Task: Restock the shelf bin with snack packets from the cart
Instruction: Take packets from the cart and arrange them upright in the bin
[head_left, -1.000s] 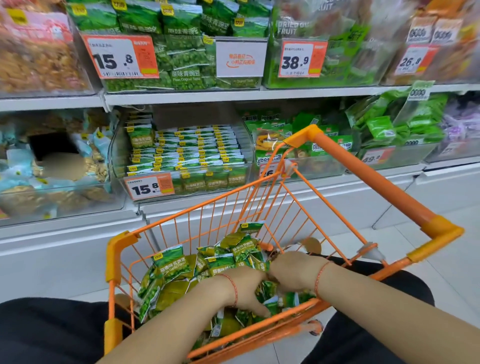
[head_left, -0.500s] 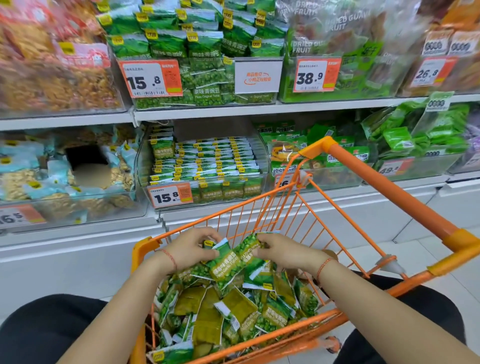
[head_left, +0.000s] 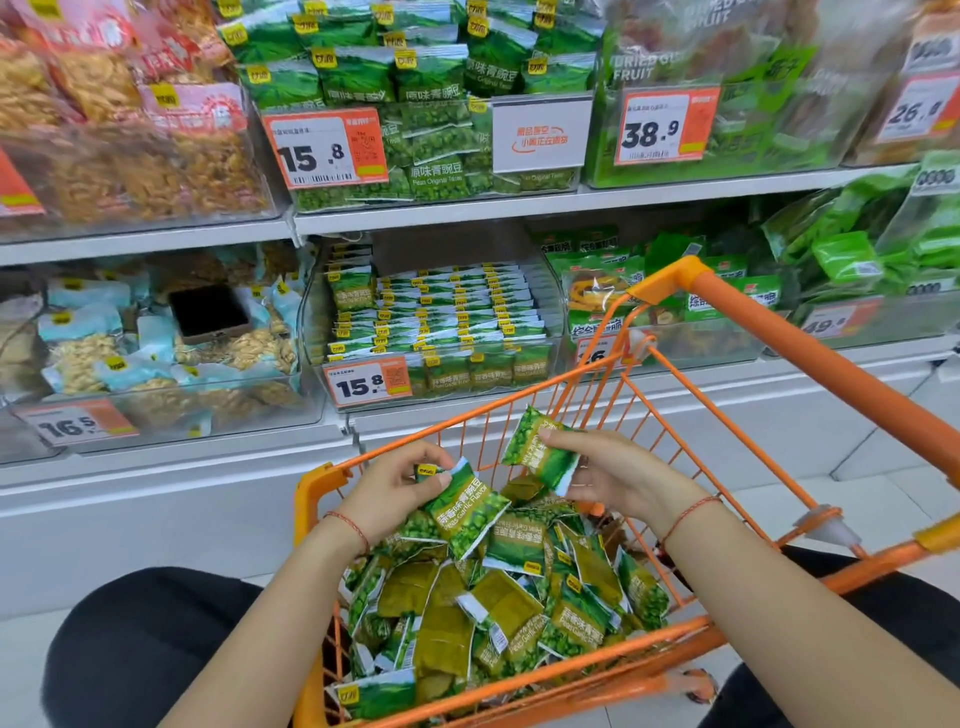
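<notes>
An orange wire cart (head_left: 789, 353) stands in front of me, filled with several small green pea snack packets (head_left: 498, 608). My left hand (head_left: 387, 491) grips one green packet (head_left: 465, 506) by its top corner, just above the pile. My right hand (head_left: 618, 475) holds another green packet (head_left: 537, 449), lifted clear of the pile and tilted. Straight ahead on the lower shelf sits the clear shelf bin (head_left: 311, 332), with rows of the same green packets lined up inside and a 15.8 price tag (head_left: 368, 383) on its front.
Clear bins of nut packets (head_left: 156, 353) stand to the left, with a dark phone-like object (head_left: 210, 313) lying on them. Green snack bins fill the right and the upper shelf (head_left: 426, 210). My dark-clad knees flank the cart. A white shelf base runs below.
Both hands came up out of the cart's pile, each with a green packet. The camera has tilted up and moved closer to the shelf.
</notes>
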